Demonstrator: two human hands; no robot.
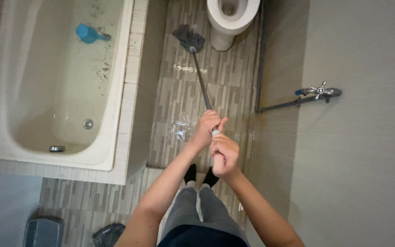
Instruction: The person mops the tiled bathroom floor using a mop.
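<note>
Both hands grip a long mop handle held out in front of me. My left hand is wrapped around the metal shaft further down. My right hand is closed on the handle's top end, close to my body. The grey mop head lies on the wet tiled floor, just left of the base of a white toilet. My feet in dark socks stand below the hands.
A cream bathtub with a tiled surround fills the left; a blue scoop lies in it. A wall tap and pipe sit on the right wall. A grey bin and a dark bag are at bottom left.
</note>
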